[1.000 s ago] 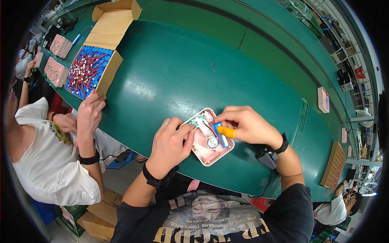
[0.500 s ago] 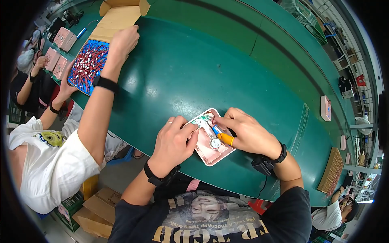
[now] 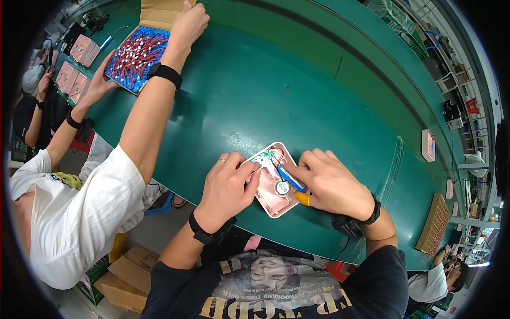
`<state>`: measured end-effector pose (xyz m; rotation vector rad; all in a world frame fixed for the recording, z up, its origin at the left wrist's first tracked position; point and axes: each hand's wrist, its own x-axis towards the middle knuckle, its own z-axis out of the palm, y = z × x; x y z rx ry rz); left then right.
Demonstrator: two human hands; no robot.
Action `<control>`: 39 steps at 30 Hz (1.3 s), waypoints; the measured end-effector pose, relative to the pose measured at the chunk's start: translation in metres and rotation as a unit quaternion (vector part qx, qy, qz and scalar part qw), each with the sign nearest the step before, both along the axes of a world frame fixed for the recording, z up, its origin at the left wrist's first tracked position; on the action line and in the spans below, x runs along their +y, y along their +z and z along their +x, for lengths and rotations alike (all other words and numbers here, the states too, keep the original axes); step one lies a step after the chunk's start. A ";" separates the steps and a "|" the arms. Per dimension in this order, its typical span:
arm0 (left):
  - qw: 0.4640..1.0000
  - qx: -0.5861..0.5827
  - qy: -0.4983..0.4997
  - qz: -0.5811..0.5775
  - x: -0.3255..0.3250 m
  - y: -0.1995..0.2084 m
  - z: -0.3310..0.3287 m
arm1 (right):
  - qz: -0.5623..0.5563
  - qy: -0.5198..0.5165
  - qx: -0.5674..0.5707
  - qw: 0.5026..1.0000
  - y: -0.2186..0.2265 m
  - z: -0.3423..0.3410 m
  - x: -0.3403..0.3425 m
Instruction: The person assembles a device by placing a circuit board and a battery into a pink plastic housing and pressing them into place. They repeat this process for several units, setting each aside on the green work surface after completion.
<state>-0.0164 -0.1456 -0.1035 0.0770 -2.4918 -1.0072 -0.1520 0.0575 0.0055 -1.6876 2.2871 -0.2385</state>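
Your left hand (image 3: 228, 181) is clamped on the left side of the pink casing (image 3: 273, 206), its index fingertip reaching in by the green circuit board (image 3: 264, 157). Your right hand (image 3: 334, 183) comes in over the casing's right side, index finger at the blue cell (image 3: 293, 179) and the digit in the yellow finger cot (image 3: 302, 199) at the right rim. Those two tips stand apart; I cannot tell whether the hand grips the cell.

The cell lies slantwise in the casing's right half, next to the round disc (image 3: 282, 187).

The casing sits turned on the green table (image 3: 228, 122), its near corner just short of the near edge, so you have little surface between it and your body. Beyond its far rim you have a broad stretch of tabletop. To its right, the black box (image 3: 346, 226) by your wrist and its cord (image 3: 345, 245) take up some of the room.

Well to the casing's left and beyond it, a co-worker's two hands (image 3: 189, 25) are at a cardboard box (image 3: 159, 15) packed with blue cells. Well to its right are another pink casing (image 3: 428, 145) and a brown tray (image 3: 433, 226).
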 end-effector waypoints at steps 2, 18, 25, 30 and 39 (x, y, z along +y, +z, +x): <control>1.000 0.005 -0.001 0.002 -0.002 -0.001 0.004 | -0.003 -0.008 0.016 1.000 -0.009 0.008 0.000; 1.000 0.006 0.007 -0.010 -0.019 -0.001 0.011 | -0.015 -0.038 0.134 0.990 -0.019 0.048 -0.016; 1.000 0.003 0.010 -0.021 -0.024 -0.008 0.024 | -0.033 0.007 0.143 0.989 -0.004 0.012 -0.043; 1.000 -0.012 0.012 -0.019 -0.031 -0.007 0.017 | 0.059 0.103 0.097 0.988 -0.022 -0.018 -0.072; 1.000 -0.023 -0.002 0.003 -0.072 0.010 -0.018 | 0.037 0.116 -0.061 0.991 -0.009 -0.076 -0.122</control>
